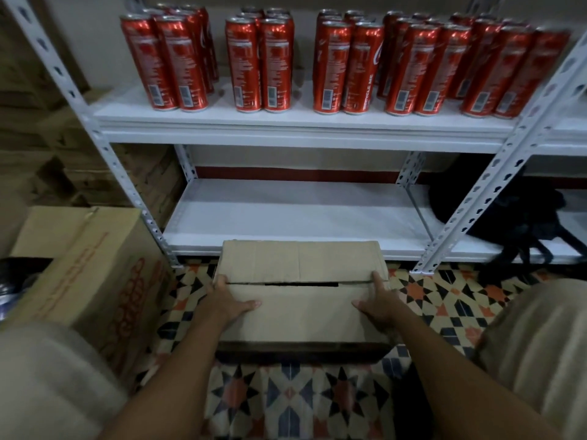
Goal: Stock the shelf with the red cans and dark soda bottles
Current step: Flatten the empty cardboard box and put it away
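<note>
Box on floor before shelf rack

Cans (pixel 333 61) stand in clusters along upper shelf (pixel 286 120). Lower shelf (pixel 295 217) below. Closed box (pixel 301 290) on floor (pixel 301 404) just before lower shelf, left hand (pixel 227 301) and right hand (pixel 379 304) on its top. Bigger carton (pixel 92 274) left of it; bag (pixel 514 214) on the lower shelf, right.

Not much legible here. One red can (pixel 360 68), 3rd cluster from left on the upper shelf (pixel 286 120), has white vertical print reading approx. "RECYCLE ME". Other cans show barcodes & small white text blocks, too blurred to read. Big cardboard box (pixel 95 274) at left carries orange lettering on its side, can't make it out.
</note>
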